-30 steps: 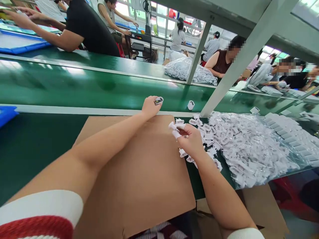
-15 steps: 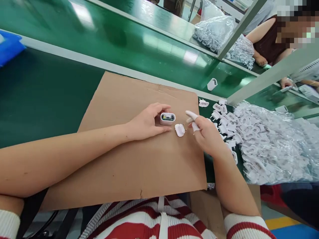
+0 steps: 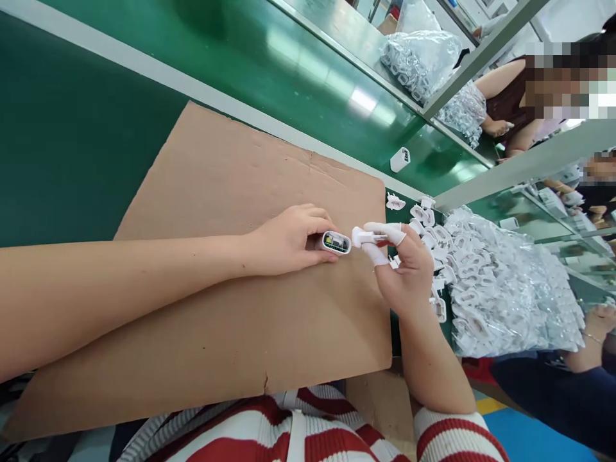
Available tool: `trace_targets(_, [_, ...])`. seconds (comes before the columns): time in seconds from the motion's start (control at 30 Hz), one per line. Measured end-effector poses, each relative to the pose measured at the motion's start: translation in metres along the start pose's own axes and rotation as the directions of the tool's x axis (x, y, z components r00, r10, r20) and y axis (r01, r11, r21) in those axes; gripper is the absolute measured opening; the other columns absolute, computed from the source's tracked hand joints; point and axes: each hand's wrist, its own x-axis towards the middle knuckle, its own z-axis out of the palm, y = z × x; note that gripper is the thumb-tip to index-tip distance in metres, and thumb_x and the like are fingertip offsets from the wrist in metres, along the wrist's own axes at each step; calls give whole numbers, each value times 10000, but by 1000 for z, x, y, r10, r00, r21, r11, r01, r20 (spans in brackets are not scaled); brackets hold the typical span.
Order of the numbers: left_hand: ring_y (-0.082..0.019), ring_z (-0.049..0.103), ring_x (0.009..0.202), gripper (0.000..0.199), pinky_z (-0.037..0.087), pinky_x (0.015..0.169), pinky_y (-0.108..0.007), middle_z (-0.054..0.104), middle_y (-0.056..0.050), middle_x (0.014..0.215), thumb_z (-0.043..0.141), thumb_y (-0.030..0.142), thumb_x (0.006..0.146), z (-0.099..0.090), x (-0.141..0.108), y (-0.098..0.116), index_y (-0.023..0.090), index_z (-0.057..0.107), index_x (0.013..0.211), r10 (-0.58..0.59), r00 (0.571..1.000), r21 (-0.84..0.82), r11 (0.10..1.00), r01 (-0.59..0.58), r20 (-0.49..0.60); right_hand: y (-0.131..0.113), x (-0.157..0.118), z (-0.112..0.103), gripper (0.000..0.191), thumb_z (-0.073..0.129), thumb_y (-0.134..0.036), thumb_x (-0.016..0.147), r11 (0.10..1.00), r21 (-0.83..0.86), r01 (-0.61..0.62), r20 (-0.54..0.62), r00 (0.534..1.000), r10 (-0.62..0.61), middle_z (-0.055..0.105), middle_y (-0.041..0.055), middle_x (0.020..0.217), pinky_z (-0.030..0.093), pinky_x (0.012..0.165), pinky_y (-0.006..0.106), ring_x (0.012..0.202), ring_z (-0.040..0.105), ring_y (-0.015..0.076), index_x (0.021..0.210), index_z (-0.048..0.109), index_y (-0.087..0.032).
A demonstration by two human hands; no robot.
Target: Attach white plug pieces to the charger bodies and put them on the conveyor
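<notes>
Brown cardboard near. Holding a white case over it, clamped in the fingers of the left hand. Pinching a white plug piece in the covered fingers of the right hand, just beside the case. Could drop the piece from a loose pinch, or bump the open case with a crooked push. Farther off, loose white parts, then another case on a green belt.

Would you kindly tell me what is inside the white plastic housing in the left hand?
Through the open end of the white plastic housing, electronic parts show, including a yellow component; the deeper interior is hidden behind them.
</notes>
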Motion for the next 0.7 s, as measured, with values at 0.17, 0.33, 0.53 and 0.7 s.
trace_targets(0.17, [-239,628,904,284,485,857,-368,712,-57,931,735,508,882,5,2,-4,230,790,901,21,1000,32,999,-21,-23,-12,-6,16,247,700,-266,964,992,-41,118,-14,993,-119,709,63,999,602,778,378,903,690,207,1208,735,-283])
trace_targets(0.33, [-240,609,922,271,469,859,-372,701,-62,945,760,485,872,5,2,-5,216,780,866,27,1000,53,998,-26,-8,-4,1,21,195,658,-226,984,982,-31,185,57,981,-183,696,68,993,588,785,394,919,675,214,1169,714,-253])
trace_targets(0.53, [-244,608,925,251,470,840,-362,689,-66,927,788,468,849,5,2,-6,219,791,879,25,1000,60,998,-24,-17,-4,4,17,225,609,-198,990,967,-89,239,66,970,-234,700,84,1004,565,820,435,962,654,247,1194,681,-259])
trace_targets(0.7, [-241,607,909,214,465,828,-358,687,-63,913,772,430,859,5,1,-5,222,801,901,29,999,60,998,-28,-18,-5,2,21,202,584,-235,1006,964,-115,238,118,967,-225,648,84,976,560,789,425,935,639,247,1183,679,-246])
